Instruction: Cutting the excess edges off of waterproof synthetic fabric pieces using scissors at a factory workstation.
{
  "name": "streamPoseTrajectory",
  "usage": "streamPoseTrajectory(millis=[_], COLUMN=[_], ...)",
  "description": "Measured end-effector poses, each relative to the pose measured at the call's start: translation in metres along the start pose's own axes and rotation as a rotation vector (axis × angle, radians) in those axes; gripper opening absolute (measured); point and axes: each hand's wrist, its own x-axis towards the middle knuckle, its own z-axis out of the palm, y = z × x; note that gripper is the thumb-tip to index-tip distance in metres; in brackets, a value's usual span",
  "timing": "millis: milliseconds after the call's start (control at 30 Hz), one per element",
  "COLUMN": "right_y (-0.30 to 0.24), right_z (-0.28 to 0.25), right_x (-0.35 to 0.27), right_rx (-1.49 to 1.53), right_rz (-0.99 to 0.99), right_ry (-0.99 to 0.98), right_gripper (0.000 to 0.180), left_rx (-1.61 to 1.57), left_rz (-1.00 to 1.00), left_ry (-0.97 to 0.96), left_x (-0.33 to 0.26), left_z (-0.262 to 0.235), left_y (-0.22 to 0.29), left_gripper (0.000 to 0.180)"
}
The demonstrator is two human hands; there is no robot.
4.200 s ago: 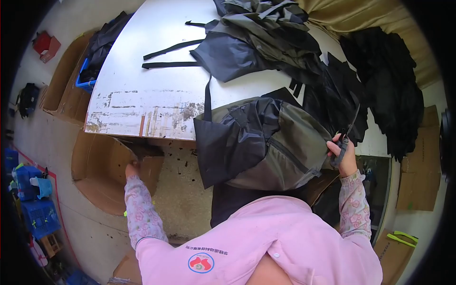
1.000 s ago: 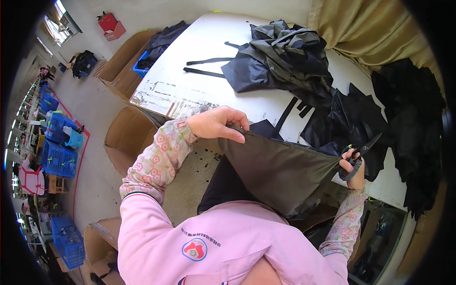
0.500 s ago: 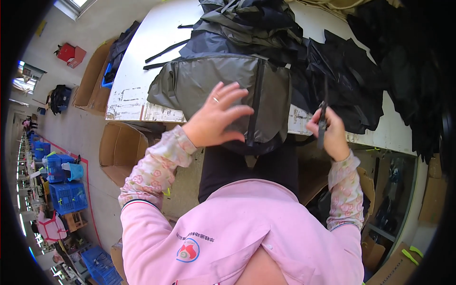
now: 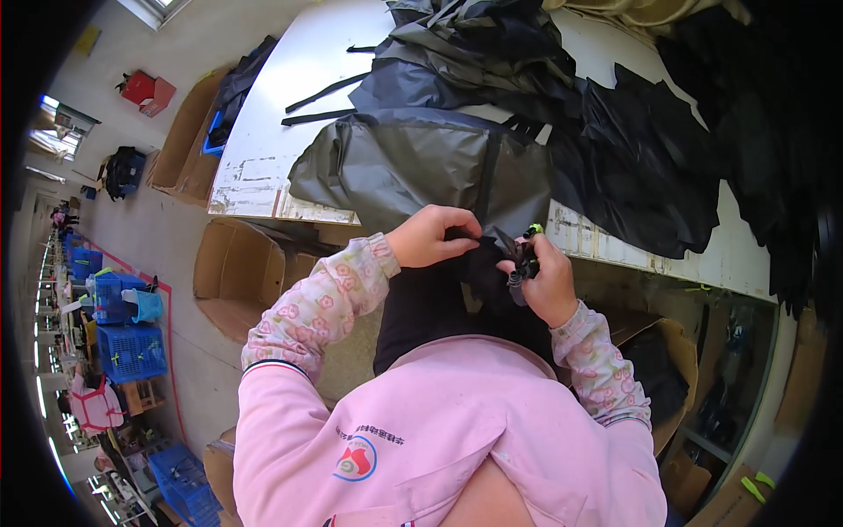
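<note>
My own pink-sweatered chest and shoulders fill the lower half of the view and hide whatever lies in my lap, so I cannot see where the lower edge of the grey-green fabric bag panel with a black strap down its middle (image 4: 421, 167) ends. That panel lies at the near edge of the white worktable (image 4: 263, 149) and droops over it toward me. My left hand (image 4: 435, 235) curls over the panel's lower edge beside the strap, fingers pressed together and pinching the dark cloth there. My right hand (image 4: 546, 279) is closed around small black-handled snips with a green tip (image 4: 523, 259), held just beside my left hand; the blades are too small and dark to make out, and I cannot tell whether they touch the fabric.

Behind the panel a heap of dark grey and black fabric pieces (image 4: 544, 79) covers the far and right part of the table, its separate layers hard to tell apart. Two loose black straps (image 4: 320, 101) lie on the bare tabletop to the left.

On the floor to my left an open brown cardboard box (image 4: 230, 272) stands under the table edge. Farther left sit blue plastic crates (image 4: 123, 338), and a red box (image 4: 145, 90) rests on the floor near the upper left corner.
</note>
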Motion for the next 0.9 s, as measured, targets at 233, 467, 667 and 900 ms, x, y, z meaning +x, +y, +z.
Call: streamPoseTrajectory(millis=[233, 467, 667, 900], right_y=[-0.011, -0.006, -0.005, -0.007], right_z=[-0.052, -0.094, -0.088, -0.083], right_x=[0.025, 0.024, 0.024, 0.025], right_rx=[-0.112, -0.475, -0.451, -0.471], right_rz=[0.114, -0.132, -0.090, -0.142], right_ry=[-0.174, -0.311, -0.410, -0.394], right_gripper=[0.041, 0.059, 0.058, 0.057], left_rx=[-0.605, -0.784, -0.749, -0.712], left_rz=[-0.171, -0.243, -0.235, -0.223], left_ry=[0.001, 0.033, 0.023, 0.016], left_x=[-0.001, -0.001, 0.001, 0.003], left_z=[-0.006, -0.005, 0.000, 0.002], left_y=[-0.002, 0.000, 0.000, 0.005], left_gripper=[0.019, 0.019, 0.020, 0.021])
